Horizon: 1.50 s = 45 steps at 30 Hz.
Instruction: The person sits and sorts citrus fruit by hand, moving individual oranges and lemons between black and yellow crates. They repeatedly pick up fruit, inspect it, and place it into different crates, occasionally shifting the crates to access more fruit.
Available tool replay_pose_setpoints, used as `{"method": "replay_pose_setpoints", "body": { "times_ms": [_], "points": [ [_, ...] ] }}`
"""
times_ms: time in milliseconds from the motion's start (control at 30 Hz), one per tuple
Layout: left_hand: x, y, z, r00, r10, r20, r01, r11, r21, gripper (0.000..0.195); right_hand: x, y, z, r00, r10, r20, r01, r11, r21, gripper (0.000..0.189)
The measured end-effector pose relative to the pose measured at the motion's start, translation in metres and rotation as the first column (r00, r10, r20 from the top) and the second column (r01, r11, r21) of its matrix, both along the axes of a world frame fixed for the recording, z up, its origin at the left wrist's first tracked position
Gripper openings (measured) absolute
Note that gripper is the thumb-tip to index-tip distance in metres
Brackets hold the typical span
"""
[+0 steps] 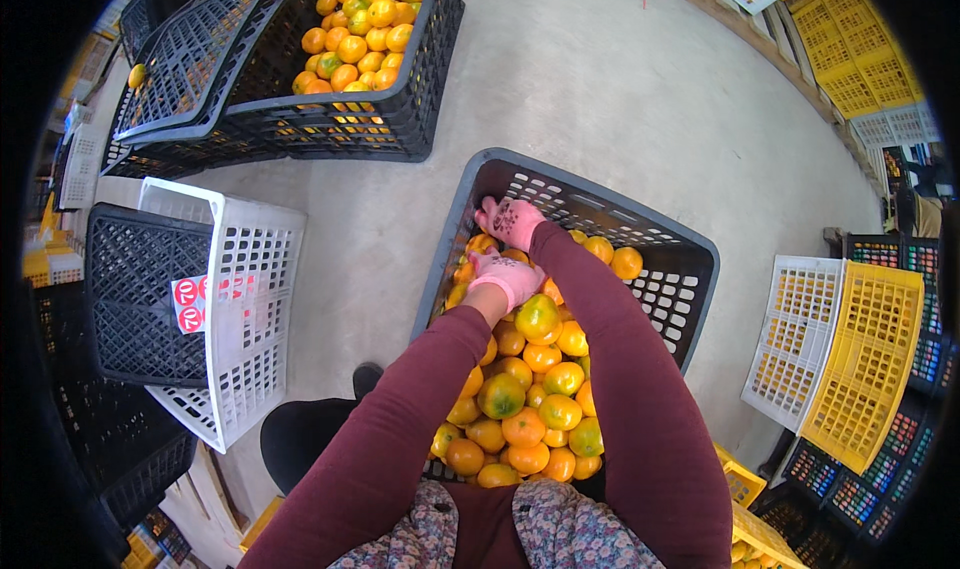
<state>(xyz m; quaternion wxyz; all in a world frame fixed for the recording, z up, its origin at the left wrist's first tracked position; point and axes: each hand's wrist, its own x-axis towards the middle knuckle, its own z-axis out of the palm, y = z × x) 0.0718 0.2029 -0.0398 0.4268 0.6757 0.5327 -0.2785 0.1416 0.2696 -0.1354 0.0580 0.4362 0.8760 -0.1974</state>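
Observation:
A dark plastic crate (709, 270) stands before me, holding many orange and green-tinged citrus fruits (523, 426). Both of my hands wear pink gloves with a dark print and reach into its far left part. My left hand (504, 278) lies low over the fruits, just behind a greenish one (537, 316). Farther in, my right hand (514, 222) is close to the crate's far left corner, its fingers pointing left and down. Fingertips of both hands are partly hidden, so any grip on a fruit cannot be made out. A few fruits (627, 263) lie by the far wall.
Another dark crate (420, 118) of citrus stands at the upper left, beside a tilted dark crate (202, 58). A white crate (255, 291) with a black one (142, 291) inside sits left. White (795, 336) and yellow crates (862, 359) stand right. Concrete floor (585, 66) lies between.

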Motion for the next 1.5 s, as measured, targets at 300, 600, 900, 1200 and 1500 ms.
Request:
{"method": "replay_pose_setpoints", "body": {
  "times_ms": [300, 600, 900, 1200, 1500],
  "points": [
    [-0.003, -0.003, -0.008, 0.981, 0.183, 0.071, -0.189, 0.978, 0.092, 0.077, 0.011, 0.000, 0.006, 0.980, 0.182, 0.084, -0.183, 0.983, 0.005, 0.027],
    [-0.001, 0.002, -0.015, 0.976, 0.208, 0.060, -0.211, 0.977, 0.038, 0.080, 0.005, -0.002, 0.020, 0.977, 0.153, 0.151, -0.155, 0.988, -0.003, 0.024],
    [-0.004, 0.009, -0.011, 0.982, 0.187, -0.031, -0.186, 0.982, 0.014, 0.081, -0.001, -0.001, 0.023, 0.972, 0.082, 0.220, -0.073, 0.996, -0.048, 0.030],
    [-0.007, 0.026, -0.021, 0.941, 0.329, -0.081, -0.331, 0.944, -0.008, 0.105, 0.017, -0.006, 0.040, 0.993, -0.111, 0.028, 0.113, 0.990, -0.086, 0.032],
    [-0.004, 0.023, -0.035, 0.925, 0.379, -0.029, -0.376, 0.923, 0.078, 0.105, 0.087, -0.043, 0.047, 0.951, -0.295, -0.089, 0.294, 0.955, -0.019, 0.034]
  ]
}}
